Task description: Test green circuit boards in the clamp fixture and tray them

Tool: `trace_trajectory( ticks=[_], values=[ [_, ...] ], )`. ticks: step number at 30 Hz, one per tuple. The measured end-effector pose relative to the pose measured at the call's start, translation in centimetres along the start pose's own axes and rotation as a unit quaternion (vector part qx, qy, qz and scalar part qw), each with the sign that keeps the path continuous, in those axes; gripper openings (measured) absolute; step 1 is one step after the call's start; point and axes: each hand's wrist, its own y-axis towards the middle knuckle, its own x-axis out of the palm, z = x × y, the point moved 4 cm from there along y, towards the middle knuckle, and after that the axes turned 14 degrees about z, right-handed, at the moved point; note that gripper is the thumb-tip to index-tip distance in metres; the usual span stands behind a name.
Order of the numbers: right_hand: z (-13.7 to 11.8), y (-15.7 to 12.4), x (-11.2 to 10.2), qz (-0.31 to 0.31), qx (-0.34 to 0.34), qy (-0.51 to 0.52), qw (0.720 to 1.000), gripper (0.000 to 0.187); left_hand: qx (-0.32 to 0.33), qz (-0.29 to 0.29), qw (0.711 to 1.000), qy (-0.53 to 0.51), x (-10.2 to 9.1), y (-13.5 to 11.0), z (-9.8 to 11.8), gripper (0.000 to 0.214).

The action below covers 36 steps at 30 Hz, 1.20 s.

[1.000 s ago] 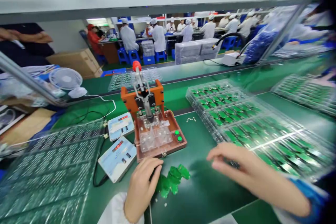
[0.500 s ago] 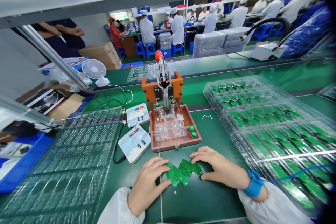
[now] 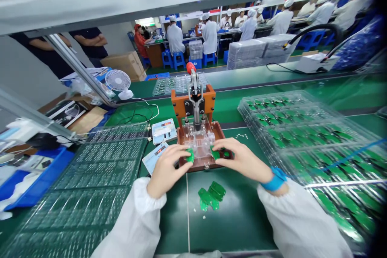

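A person in white sleeves works at a green bench, seen from a head camera looking down. The left hand (image 3: 167,169) pinches a small green circuit board (image 3: 190,155) between thumb and fingertips, closed lightly on it, at the front left edge of a test fixture (image 3: 199,145). The right hand (image 3: 238,159) holds a second green board (image 3: 215,154) the same way at the fixture's front right edge; a blue wrist strap (image 3: 273,179) circles that wrist. The fixture is a brown box with a clear plastic nest on top, an orange frame behind it and a lever with a red knob (image 3: 190,67) standing upright. On the mat just in front of the fixture, between the two forearms, lies a small pile of green boards (image 3: 211,194) (overlapping, loose). To the right are stacked clear trays filled with green boards (image 3: 302,137); to the left, clear trays (image 3: 90,185) whose contents are too blurred to tell. Two small meters (image 3: 163,131) sit left of the fixture, and a white desk fan (image 3: 118,81) stands further back. Other workers in white coats sit at benches in the distance.
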Motion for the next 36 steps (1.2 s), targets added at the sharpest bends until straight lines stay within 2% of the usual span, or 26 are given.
trace_trajectory(
  ticks=[2, 5, 18, 31, 33, 36],
  values=[
    [0.1, 2.0, 1.1, 0.011, -0.039, -0.028, 0.999, 0.028, 0.006, -0.002, 1.0, 0.005, 0.9, 1.4, -0.8, 0.013],
    [0.5, 3.6, 2.4, 0.006, -0.064, -0.038, 0.997, 0.033, 0.011, -0.017, 1.0, 0.006, 2.1, 2.4, -1.4, 0.015],
    [0.9, 3.5, 2.7, 0.0, -0.108, -0.046, 0.993, 0.027, -0.014, -0.052, 0.999, 0.006, 2.6, 2.1, -1.6, 0.008],
    [0.8, 2.9, 2.6, 0.014, -0.133, -0.03, 0.991, 0.02, -0.011, -0.007, 1.0, -0.022, 3.1, 0.9, -1.7, 0.011],
    [0.7, 2.6, 2.7, 0.023, -0.133, -0.024, 0.991, 0.021, -0.002, 0.02, 1.0, -0.006, 3.1, 0.6, -1.6, 0.012],
    [0.6, 1.9, 2.8, 0.048, -0.127, -0.014, 0.991, 0.023, 0.008, 0.111, 0.994, 0.009, 2.5, 0.0, -0.9, 0.013]
  ],
)
